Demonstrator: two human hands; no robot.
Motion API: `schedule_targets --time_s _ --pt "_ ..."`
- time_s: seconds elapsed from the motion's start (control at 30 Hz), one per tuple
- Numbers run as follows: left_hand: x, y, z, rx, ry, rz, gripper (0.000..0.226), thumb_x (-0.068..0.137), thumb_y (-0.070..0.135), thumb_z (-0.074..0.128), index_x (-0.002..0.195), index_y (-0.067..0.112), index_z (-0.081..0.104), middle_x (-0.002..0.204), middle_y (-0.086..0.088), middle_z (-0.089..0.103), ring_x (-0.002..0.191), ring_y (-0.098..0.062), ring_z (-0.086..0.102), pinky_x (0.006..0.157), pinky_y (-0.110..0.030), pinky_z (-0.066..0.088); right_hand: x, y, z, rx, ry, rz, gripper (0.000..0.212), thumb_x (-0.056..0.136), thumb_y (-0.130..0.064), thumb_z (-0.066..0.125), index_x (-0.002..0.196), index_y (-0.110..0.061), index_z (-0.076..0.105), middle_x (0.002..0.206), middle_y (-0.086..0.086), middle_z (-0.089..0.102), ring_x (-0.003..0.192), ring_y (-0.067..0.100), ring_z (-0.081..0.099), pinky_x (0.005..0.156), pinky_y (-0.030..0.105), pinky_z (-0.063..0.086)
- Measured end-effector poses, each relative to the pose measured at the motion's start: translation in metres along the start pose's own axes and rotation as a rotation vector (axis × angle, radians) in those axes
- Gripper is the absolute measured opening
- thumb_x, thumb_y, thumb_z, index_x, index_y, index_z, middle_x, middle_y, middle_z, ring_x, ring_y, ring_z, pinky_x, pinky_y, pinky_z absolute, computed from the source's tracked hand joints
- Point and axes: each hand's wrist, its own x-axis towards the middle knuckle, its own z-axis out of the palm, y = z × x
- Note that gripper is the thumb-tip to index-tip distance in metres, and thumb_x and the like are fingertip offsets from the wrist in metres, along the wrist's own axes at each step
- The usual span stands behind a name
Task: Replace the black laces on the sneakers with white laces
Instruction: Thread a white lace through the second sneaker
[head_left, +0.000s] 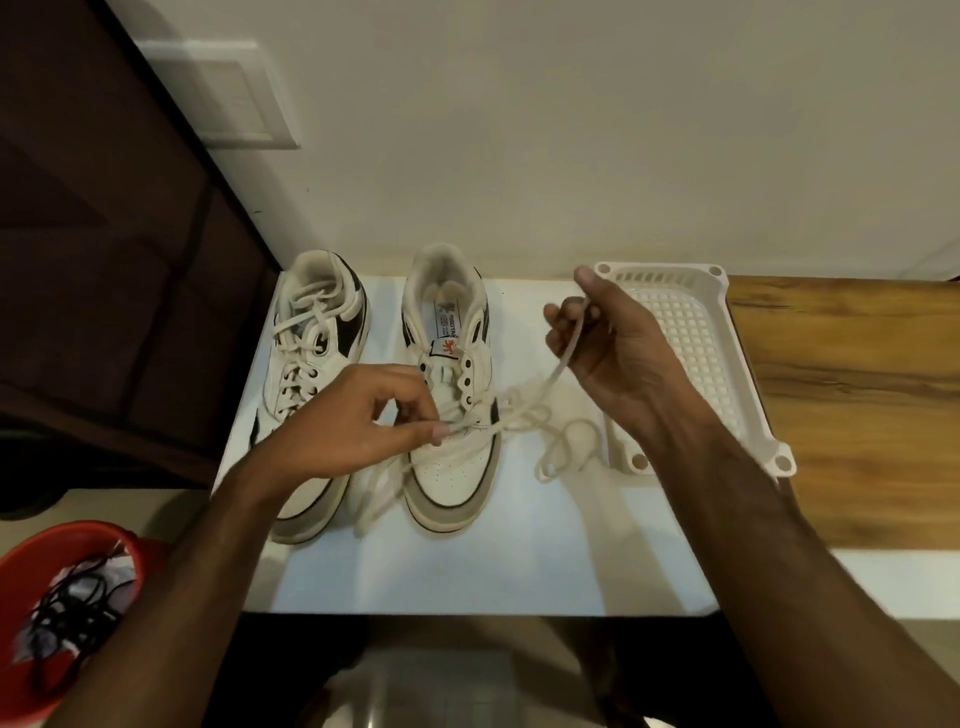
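Sneakers number two: a white leather sneaker with black side panels (317, 374), already strung with a white lace, stands at about ten o'clock on the white glossy table top (467, 566), and a second white leather sneaker with a grey toe band (451, 415) stands just beside it toward twelve o'clock, most of its dark eyelets bare. One loose white cotton lace (524, 421) runs across the lower eyelets of that second shoe and coils on the table at about two o'clock of its toe. Two bare hands work it. The left hand (358, 421) hovers over the shoe's lower tongue, thumb and fingertips pinched on a strand of the lace. The right hand (602, 343) is raised at about one o'clock, fingers curled round the lace's other end, which hangs slack down to the coil. One white perforated plastic tray (722, 317) sits at three o'clock, half on the table and half on a brown wood-grain counter (852, 395). One red plastic bowl (31, 571) at eight o'clock holds a tangle of black laces (78, 608); their count cannot be told.
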Motion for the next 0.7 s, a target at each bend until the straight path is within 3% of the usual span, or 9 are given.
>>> schedule_targets --time_s 0.07,0.13,0.23,0.33,0.4,0.53,0.6,0.7 --pt "0.005 -0.001 0.006 -0.023 0.070 -0.008 0.013 0.092 0.031 0.073 0.081 0.025 0.078 0.080 -0.001 0.067 0.074 -0.017 0.062 0.066 -0.015 0.040 0.000 0.010 0.005 -0.207 -0.040 0.031 0.025 0.094 -0.027 0.069 0.075 -0.017 0.057 0.066 0.001 0.058 0.067 0.015 0.066 0.072 0.030 0.051" --pt "0.009 -0.005 0.008 -0.002 0.219 0.000 0.010 0.096 0.025 0.067 0.092 0.026 0.076 0.087 0.004 0.070 0.079 -0.015 0.065 0.070 -0.015 0.043 -0.001 0.019 0.006 -0.414 -0.113 0.034 0.023 0.093 -0.030 0.070 0.079 -0.014 0.061 0.070 0.002 0.061 0.066 0.014 0.064 0.073 0.030 0.050" --pt "0.012 -0.013 0.005 -0.062 0.403 -0.044 0.023 0.099 0.017 0.064 0.117 0.031 0.068 0.105 0.007 0.070 0.090 -0.015 0.066 0.077 -0.041 0.053 -0.002 0.030 0.007 -0.624 -0.266 0.005 0.016 0.094 -0.018 0.069 0.095 -0.002 0.071 0.080 0.006 0.071 0.064 0.012 0.059 0.063 0.026 0.045" --pt "0.014 -0.015 0.002 -0.225 0.373 -0.030 0.040 0.096 0.017 0.064 0.134 0.031 0.061 0.118 0.003 0.068 0.095 -0.026 0.069 0.085 -0.049 0.053 -0.003 0.039 0.011 -0.799 -0.374 -0.032 0.016 0.097 -0.008 0.066 0.110 -0.002 0.072 0.088 0.011 0.075 0.056 0.011 0.043 0.052 0.020 0.034" --pt "0.016 -0.013 0.003 -0.235 0.315 -0.006 0.043 0.094 0.009 0.068 0.132 0.030 0.064 0.118 0.003 0.069 0.097 -0.026 0.070 0.086 -0.042 0.054 -0.004 0.041 0.012 -0.844 -0.377 -0.053 0.019 0.098 -0.007 0.065 0.117 -0.007 0.070 0.089 0.011 0.076 0.055 0.012 0.039 0.051 0.019 0.033" --pt "0.017 -0.016 0.007 0.099 0.334 0.047 0.038 0.087 0.002 0.077 0.113 0.029 0.073 0.102 0.016 0.069 0.092 -0.007 0.068 0.075 -0.013 0.048 -0.004 0.043 0.014 -0.910 -0.363 -0.069 0.021 0.099 -0.004 0.061 0.117 -0.009 0.071 0.091 0.010 0.077 0.062 0.007 0.052 0.055 0.015 0.036" --pt "0.017 -0.017 0.006 0.172 0.401 0.102 0.026 0.085 0.001 0.078 0.104 0.019 0.078 0.094 0.013 0.071 0.086 -0.006 0.067 0.072 -0.012 0.047 -0.005 0.042 0.016 -0.917 -0.340 -0.091 0.022 0.099 0.000 0.058 0.115 -0.003 0.072 0.092 0.014 0.076 0.057 0.000 0.053 0.055 0.011 0.037" --pt "0.015 -0.017 0.003 0.111 0.462 0.099 0.013 0.086 0.009 0.078 0.099 0.013 0.081 0.086 0.009 0.075 0.075 -0.010 0.070 0.068 -0.027 0.055 -0.006 0.038 0.017 -0.905 -0.264 -0.147 0.021 0.099 0.004 0.055 0.113 0.004 0.071 0.091 0.017 0.073 0.056 -0.006 0.059 0.057 0.006 0.042"
